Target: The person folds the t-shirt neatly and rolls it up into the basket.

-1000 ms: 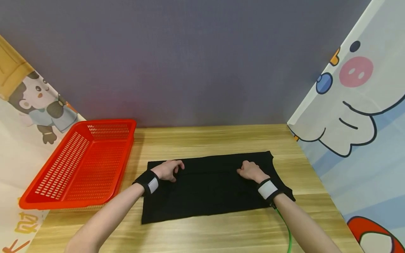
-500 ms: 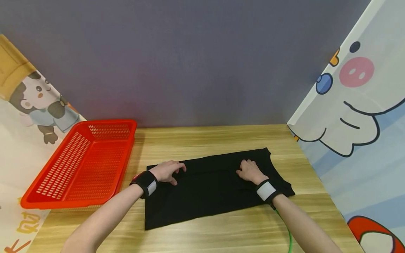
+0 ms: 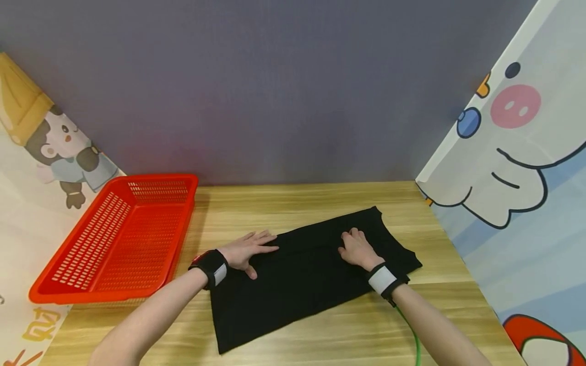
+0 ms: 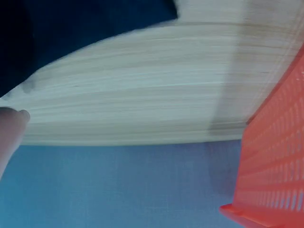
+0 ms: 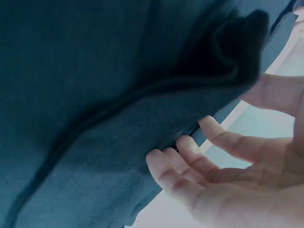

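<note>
A folded black garment [image 3: 293,284] lies slantwise on the wooden table, its right end cut in a curve and its near left corner toward me. My left hand [image 3: 244,251] rests on its left part with the fingers spread. In the left wrist view just a fingertip [image 4: 16,121] shows near the dark cloth [image 4: 71,28]. My right hand [image 3: 359,250] holds the garment near its middle right, fingers bent. The right wrist view shows those fingertips [image 5: 159,161] against the cloth [image 5: 95,133], with the thumb tip hidden behind a raised, bunched fold.
A red perforated plastic basket [image 3: 137,244] stands left of the garment, beyond my left forearm. Behind the table [image 3: 311,195] rises a grey panel [image 3: 293,91]. Printed cartoon sheets hang at both sides. A green cable [image 3: 415,340] runs from my right wristband.
The garment has turned counterclockwise: its right end moved away and its near left corner came toward me. My left fingers have spread out; my right hand shifted slightly left.
</note>
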Demonstrator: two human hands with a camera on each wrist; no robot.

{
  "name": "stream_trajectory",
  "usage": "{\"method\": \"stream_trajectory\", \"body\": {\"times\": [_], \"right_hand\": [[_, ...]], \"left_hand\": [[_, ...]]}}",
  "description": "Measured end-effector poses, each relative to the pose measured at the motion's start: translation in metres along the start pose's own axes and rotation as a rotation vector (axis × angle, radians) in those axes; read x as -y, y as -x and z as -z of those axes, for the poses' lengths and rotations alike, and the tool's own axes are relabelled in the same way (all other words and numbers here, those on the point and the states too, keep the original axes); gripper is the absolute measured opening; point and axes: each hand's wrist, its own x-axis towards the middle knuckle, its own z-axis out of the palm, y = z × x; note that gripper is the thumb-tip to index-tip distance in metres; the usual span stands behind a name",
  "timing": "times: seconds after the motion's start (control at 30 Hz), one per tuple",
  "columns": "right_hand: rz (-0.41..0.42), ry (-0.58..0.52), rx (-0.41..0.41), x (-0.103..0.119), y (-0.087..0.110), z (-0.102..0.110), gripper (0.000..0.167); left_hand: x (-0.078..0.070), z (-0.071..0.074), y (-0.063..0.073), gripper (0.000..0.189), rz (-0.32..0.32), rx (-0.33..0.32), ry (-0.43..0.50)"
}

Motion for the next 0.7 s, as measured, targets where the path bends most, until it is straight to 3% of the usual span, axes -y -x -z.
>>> {"method": "stream_trajectory", "body": {"times": [0.13, 0.4, 0.7], "right_hand": [[0.014, 0.001, -0.005, -0.001, -0.003, 0.0, 0.042], [0.036, -0.031, 0.014, 0.002, -0.011, 0.0, 0.046], [0.03, -0.051, 0.06, 0.011, -0.025, 0.001, 0.05]], "left_hand": [[-0.001, -0.001, -0.003, 0.106, -0.019, 0.067, 0.031], [-0.007, -0.001, -0.005, 0.115, -0.041, 0.09, 0.038], [-0.014, -0.002, -0.01, 0.125, -0.037, 0.115, -0.032]]}}
